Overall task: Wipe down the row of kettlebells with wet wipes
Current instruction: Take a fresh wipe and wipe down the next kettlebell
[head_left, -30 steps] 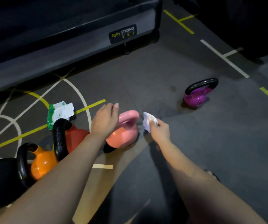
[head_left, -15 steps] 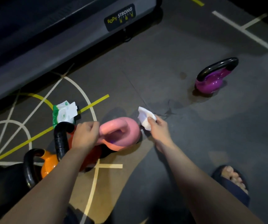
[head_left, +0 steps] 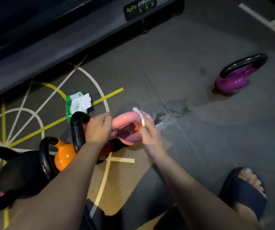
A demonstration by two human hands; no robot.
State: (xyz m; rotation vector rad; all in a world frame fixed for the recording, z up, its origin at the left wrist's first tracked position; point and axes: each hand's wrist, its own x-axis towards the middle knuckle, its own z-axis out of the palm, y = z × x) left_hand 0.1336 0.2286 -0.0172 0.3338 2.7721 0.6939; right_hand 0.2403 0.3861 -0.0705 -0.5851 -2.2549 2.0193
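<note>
- Foot (head_left: 247,185) in a dark slide sandal, flat on the floor (head_left: 199,146), nearest on the right.
- Black kettlebell (head_left: 17,171): largest, near end of the row, far left.
- Orange kettlebell (head_left: 63,157), black handle, just beyond the black one.
- Red kettlebell (head_left: 78,130): black handle upright, body mostly hidden behind the left forearm.
- Pink kettlebell (head_left: 128,131): next along the row, tilted so its handle loop faces up at the camera. Cannot tell if its base rests on the floor.
- Left hand (head_left: 98,128): fingers curled round the left side of the pink handle.
- Right hand (head_left: 151,138): pinches a folded white wet wipe (head_left: 141,117), which is pressed to the right side of the pink handle.
- Wipes pack (head_left: 76,104): green and white, flap open, on the floor just behind the red kettlebell's handle.
- Purple kettlebell (head_left: 233,80): black handle, alone, well apart to the far right.
- Machine base (head_left: 67,45) labelled "BODY STRONG" runs along the far side.
</note>
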